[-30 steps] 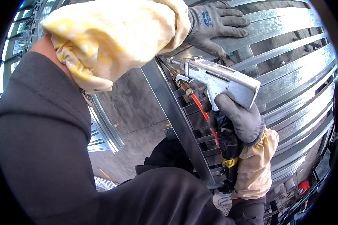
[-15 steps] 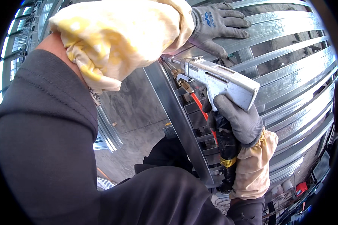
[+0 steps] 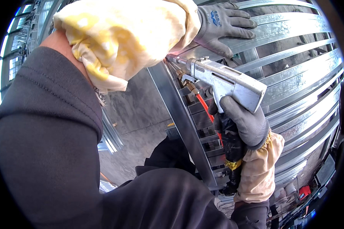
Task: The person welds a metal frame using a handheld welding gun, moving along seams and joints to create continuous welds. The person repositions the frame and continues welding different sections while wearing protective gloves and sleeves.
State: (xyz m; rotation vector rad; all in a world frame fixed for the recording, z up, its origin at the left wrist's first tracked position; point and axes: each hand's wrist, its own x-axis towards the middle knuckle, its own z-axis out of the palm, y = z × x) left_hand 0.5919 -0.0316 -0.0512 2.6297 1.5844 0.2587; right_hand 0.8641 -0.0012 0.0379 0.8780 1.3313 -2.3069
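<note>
My right hand (image 3: 245,121), in a grey glove with a cream sleeve cover, is closed around the black grip of a silver pistol-shaped tool (image 3: 226,81). A red hose (image 3: 205,109) and brass fittings hang under its barrel. The tool's nozzle points at a joint in a frame of galvanized steel channels (image 3: 294,34). My left hand (image 3: 224,23), grey-gloved with a yellow-and-white sleeve cover, lies flat with fingers spread on a horizontal channel just above the nozzle. It holds nothing.
A slanted steel channel (image 3: 179,122) runs down from the nozzle toward my body. More steel profiles (image 3: 110,138) lie on the grey concrete floor at the left. Small red and dark items (image 3: 304,191) sit at the lower right.
My left forearm and the tool have shifted slightly; both hands keep their places on the channel and the grip.
</note>
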